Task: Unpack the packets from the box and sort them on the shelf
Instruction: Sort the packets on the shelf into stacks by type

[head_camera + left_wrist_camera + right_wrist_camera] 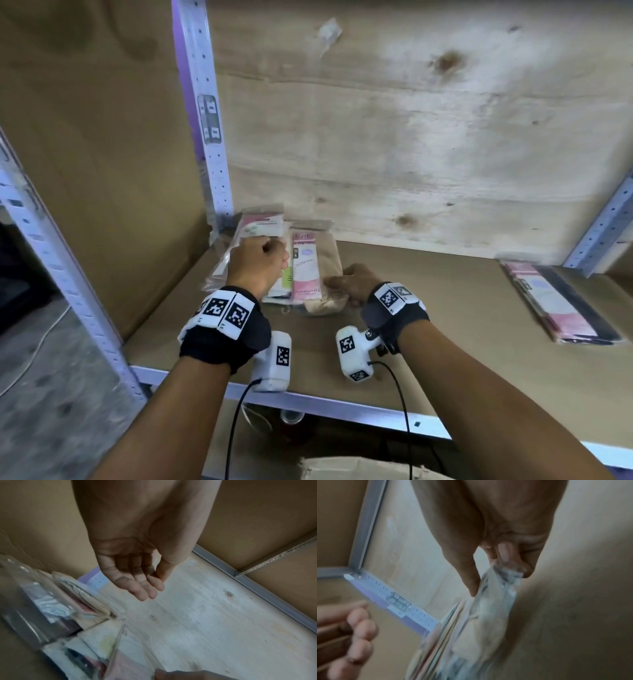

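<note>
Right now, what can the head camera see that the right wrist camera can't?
Only the head view shows the second pile of packets far right on the shelf, and the cardboard box below. Only the right wrist view shows the right hand up close, pinching the corner of a clear packet. Both show the left hand and the labelled post.

Pale plywood back wall [411, 120] (knotted, stained), perforated metal upright [205, 113], grey concrete floor [51, 394]
</note>
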The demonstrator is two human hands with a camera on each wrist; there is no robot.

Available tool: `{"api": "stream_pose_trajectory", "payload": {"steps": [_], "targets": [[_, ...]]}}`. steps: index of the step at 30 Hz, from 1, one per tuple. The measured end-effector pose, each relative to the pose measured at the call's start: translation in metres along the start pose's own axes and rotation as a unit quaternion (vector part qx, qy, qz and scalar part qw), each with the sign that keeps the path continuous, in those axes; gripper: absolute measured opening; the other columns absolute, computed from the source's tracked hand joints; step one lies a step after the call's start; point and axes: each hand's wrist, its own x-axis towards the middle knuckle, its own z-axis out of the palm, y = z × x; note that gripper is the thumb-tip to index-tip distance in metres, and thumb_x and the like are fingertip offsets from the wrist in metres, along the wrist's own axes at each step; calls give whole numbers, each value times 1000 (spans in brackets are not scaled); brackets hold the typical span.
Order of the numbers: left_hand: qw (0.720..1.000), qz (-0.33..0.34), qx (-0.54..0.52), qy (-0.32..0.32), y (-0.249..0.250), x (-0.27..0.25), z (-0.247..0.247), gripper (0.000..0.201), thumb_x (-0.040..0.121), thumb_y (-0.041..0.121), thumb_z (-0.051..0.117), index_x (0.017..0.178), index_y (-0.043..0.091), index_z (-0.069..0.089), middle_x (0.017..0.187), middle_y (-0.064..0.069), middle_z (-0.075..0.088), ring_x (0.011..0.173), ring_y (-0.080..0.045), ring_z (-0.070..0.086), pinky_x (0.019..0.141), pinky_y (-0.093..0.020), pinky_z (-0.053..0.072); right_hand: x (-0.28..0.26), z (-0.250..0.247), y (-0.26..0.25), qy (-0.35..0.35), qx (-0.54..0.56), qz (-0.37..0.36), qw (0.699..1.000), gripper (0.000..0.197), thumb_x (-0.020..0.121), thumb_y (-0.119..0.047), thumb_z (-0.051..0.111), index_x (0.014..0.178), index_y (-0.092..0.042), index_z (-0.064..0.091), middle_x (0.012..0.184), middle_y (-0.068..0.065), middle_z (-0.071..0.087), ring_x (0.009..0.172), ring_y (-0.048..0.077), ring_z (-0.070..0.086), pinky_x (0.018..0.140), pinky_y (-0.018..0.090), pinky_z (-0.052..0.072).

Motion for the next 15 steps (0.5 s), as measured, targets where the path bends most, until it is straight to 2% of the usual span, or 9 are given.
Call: {"api": "stream_pose_trajectory", "payload": {"steps": [2, 4, 6, 7, 8, 10, 12, 13, 15], "targets": [[1000, -1, 7, -24, 3, -3, 11, 31, 92, 33, 56, 70, 16, 69, 66, 1, 72, 62, -20, 69, 79, -46, 60, -15, -15, 11, -2, 48, -2, 999, 30, 91, -20, 68, 108, 5, 64, 76, 8, 63, 32, 4, 51, 32, 17, 35], [998, 6, 18, -52, 7, -6, 25, 29, 86, 38, 58, 71, 16, 68, 69, -1, 73, 65, -22, 70, 78, -48, 60, -36, -32, 20, 3, 104, -2, 995, 20, 92, -13, 67, 105, 0, 59, 84, 13, 64, 45, 14, 57, 38, 23, 39], [997, 15, 37, -68, 10, -6, 41, 22, 80, 39, 61, 75, 19, 66, 80, -3, 73, 79, -27, 71, 80, -46, 60, -58, -51, 30, 7, 152, -7, 988, 29, 93, -6, 64, 118, 5, 54, 101, 20, 62, 77, 28, 62, 63, 35, 50], [996, 22, 52, -68, 11, -7, 48, 15, 81, 36, 64, 78, 21, 64, 89, -3, 73, 86, -27, 70, 84, -44, 59, -68, -61, 37, 6, 171, -12, 985, 35, 93, -2, 61, 124, 10, 50, 107, 23, 60, 89, 31, 59, 75, 41, 50], [995, 28, 68, -62, 11, -6, 55, 10, 83, 32, 67, 85, 23, 63, 99, -4, 72, 92, -26, 68, 87, -41, 57, -78, -72, 43, 6, 181, -19, 983, 38, 94, 1, 59, 128, 14, 48, 109, 24, 58, 95, 32, 56, 81, 42, 48], [995, 26, 87, -41, 9, -3, 66, 26, 83, 31, 71, 105, 20, 62, 116, -8, 65, 100, -26, 64, 91, -41, 53, -96, -94, 59, 2, 196, -33, 980, 40, 95, 4, 56, 130, 18, 44, 106, 23, 55, 90, 30, 56, 72, 36, 49], [997, -1, 64, -30, 10, -1, 75, 50, 83, 36, 73, 125, 15, 55, 125, -11, 59, 108, -29, 61, 95, -43, 51, -114, -115, 73, -7, 211, -39, 977, 37, 95, 4, 56, 129, 15, 47, 94, 18, 58, 67, 21, 60, 50, 22, 48], [999, -15, 35, -34, 12, -1, 79, 57, 83, 38, 74, 130, 14, 51, 126, -12, 58, 107, -28, 62, 93, -42, 53, -121, -125, 81, -12, 215, -42, 976, 37, 95, 3, 58, 129, 12, 50, 88, 12, 59, 56, 12, 61, 44, 18, 46], [996, -33, -41, -67, 16, -3, 89, 57, 85, 37, 73, 131, 11, 52, 114, -12, 64, 83, -19, 69, 70, -31, 59, -129, -142, 99, -18, 204, -50, 978, 37, 93, 3, 60, 129, 9, 53, 82, 4, 63, 47, 0, 61, 43, 12, 45]]}}
